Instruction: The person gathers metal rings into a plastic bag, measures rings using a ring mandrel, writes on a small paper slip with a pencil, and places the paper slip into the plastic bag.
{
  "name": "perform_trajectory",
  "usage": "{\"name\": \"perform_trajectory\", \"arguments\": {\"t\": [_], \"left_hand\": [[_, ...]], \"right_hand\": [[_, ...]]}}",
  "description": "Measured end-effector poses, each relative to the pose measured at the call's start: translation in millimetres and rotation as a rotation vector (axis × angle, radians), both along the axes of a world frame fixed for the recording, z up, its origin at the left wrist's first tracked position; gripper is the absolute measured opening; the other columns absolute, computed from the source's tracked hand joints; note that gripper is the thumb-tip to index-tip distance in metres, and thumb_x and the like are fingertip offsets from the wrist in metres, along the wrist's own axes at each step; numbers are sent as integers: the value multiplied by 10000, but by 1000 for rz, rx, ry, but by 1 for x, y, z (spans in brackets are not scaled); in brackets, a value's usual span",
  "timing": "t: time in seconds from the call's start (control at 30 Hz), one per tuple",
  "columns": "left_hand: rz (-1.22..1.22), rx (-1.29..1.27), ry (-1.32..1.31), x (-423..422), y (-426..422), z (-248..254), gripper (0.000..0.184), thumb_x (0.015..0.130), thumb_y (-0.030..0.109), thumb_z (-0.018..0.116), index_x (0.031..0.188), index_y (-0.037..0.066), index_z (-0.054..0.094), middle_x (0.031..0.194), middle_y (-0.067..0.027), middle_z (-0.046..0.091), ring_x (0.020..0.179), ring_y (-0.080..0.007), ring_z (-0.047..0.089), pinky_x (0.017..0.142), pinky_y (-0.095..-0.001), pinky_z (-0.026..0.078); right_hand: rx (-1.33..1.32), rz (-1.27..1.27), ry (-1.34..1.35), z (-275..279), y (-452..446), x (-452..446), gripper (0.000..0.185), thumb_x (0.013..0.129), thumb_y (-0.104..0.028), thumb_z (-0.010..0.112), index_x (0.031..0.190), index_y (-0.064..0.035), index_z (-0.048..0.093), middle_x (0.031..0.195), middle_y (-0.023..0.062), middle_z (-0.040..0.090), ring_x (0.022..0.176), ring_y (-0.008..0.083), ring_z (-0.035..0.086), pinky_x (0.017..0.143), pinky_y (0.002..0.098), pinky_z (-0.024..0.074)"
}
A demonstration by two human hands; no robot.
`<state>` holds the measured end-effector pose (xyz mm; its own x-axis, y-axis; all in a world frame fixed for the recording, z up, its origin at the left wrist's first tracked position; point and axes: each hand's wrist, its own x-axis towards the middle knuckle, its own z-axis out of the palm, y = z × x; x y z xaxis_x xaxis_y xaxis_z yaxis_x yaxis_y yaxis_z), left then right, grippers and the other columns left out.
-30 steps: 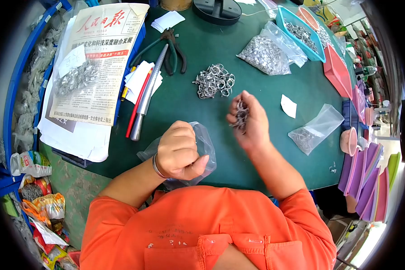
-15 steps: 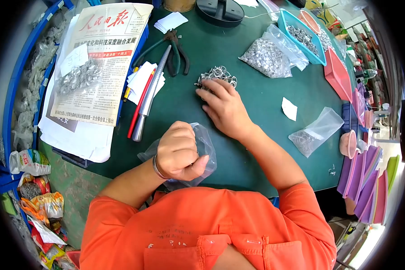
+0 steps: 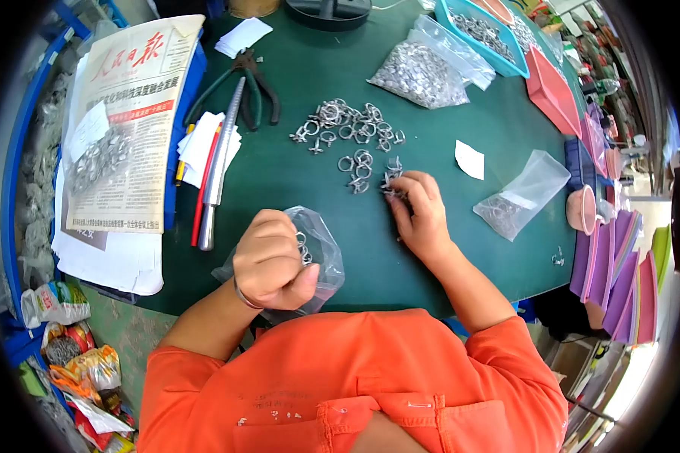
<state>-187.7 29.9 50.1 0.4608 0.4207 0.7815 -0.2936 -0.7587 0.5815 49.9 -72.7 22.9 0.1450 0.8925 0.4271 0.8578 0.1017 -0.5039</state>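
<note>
My left hand (image 3: pixel 268 260) is a closed fist at a clear plastic bag (image 3: pixel 326 245) near the table's front edge and appears to grip it; the fingertips are hidden. A few metal rings (image 3: pixel 304 248) show beside the fist, against the bag. Further right, my right hand (image 3: pixel 425 215) has its thumb and fingers closed around a small cluster of silvery rings (image 3: pixel 394 172) on the green tabletop. Left of these fingers lies a small group of rings (image 3: pixel 357 167), with a larger loose pile of rings (image 3: pixel 344 119) behind it.
A tapered metal rod (image 3: pixel 223 162), a red pen (image 3: pixel 206 189) and dark-handled pliers (image 3: pixel 253 90) lie left. Beyond them is a newspaper (image 3: pixel 132 75). At the back right are a filled bag (image 3: pixel 423 74) and a turquoise tray (image 3: pixel 525 69). Another bag (image 3: pixel 517 200) lies right.
My right hand has moved from the ring pile toward the front right, and a small group now lies apart from the pile. Rings have come into sight beside my left fist. The view has shifted.
</note>
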Motion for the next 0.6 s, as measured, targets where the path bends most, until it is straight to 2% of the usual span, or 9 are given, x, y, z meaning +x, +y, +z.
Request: {"name": "perform_trajectory", "arguments": {"t": [0.1, 0.17, 0.23, 0.27, 0.3, 0.37, 0.43, 0.53, 0.6], "left_hand": [[-3, -16, 5, 1, 0, -1, 267, 677, 32, 671, 517, 57, 458, 530, -42, 445, 507, -226, 443, 587, -358, 427], [-11, -14, -9, 2, 0, -1, 260, 679, 32, 662, 517, 49, 459, 523, -44, 441, 501, -226, 438, 580, -361, 424], [-5, -15, 0, 1, 0, -1, 260, 682, 32, 656, 517, 46, 455, 518, -46, 433, 492, -229, 432, 575, -363, 423], [-2, -14, 1, 1, 0, 0, 262, 685, 33, 651, 517, 44, 451, 518, -45, 432, 486, -228, 428, 574, -365, 424], [-10, -18, -2, 2, 0, 0, 262, 685, 33, 651, 517, 44, 451, 518, -45, 432, 486, -228, 428, 574, -365, 424], [0, -25, -6, 2, -1, -1, 263, 687, 33, 650, 517, 43, 449, 518, -46, 431, 486, -225, 429, 572, -367, 424], [-4, -20, -4, 2, 0, -2, 263, 684, 30, 651, 518, 42, 446, 518, -48, 428, 485, -224, 430, 571, -369, 424], [-2, -19, -8, 2, 0, -3, 262, 695, 26, 653, 527, 42, 451, 524, -47, 436, 488, -222, 435, 571, -370, 425], [2, -23, -18, 3, 0, -3, 262, 712, 23, 654, 538, 41, 460, 532, -45, 446, 490, -219, 439, 572, -369, 426]], "right_hand": [[-48, 99, 46, 8, -10, -3, 273, 725, 30, 693, 977, -22, 602, 1047, 143, 590, 911, 323, 559, 777, 382, 470], [-34, -76, 35, 16, -14, 3, 225, 718, -15, 735, 930, -51, 666, 996, 102, 615, 931, 292, 567, 803, 367, 465], [-143, -176, 254, 16, -21, 18, 207, 739, -35, 746, 938, -66, 697, 978, 88, 617, 896, 236, 582, 767, 333, 470], [-212, -246, 431, 23, -28, 22, 190, 774, -44, 736, 961, -44, 700, 951, 72, 615, 846, 169, 584, 719, 290, 470], [-148, -211, 565, 17, -30, 30, 152, 833, -49, 697, 984, -32, 694, 902, 37, 634, 771, 101, 578, 656, 243, 469], [-266, -377, 864, 19, -41, 41, 143, 873, -41, 652, 1011, -24, 681, 865, 13, 653, 732, 76, 577, 627, 227, 473], [-244, -400, 854, 22, -44, 44, 142, 899, -43, 619, 1030, -28, 671, 845, 4, 664, 695, 61, 573, 608, 213, 474], [-263, -380, 882, 21, -45, 44, 130, 874, -15, 630, 1001, -24, 659, 884, 19, 650, 732, 82, 586, 605, 221, 470], [-131, -197, 382, 17, -40, 38, 133, 838, 12, 647, 966, -20, 639, 929, 42, 621, 772, 109, 597, 607, 233, 465]]}}
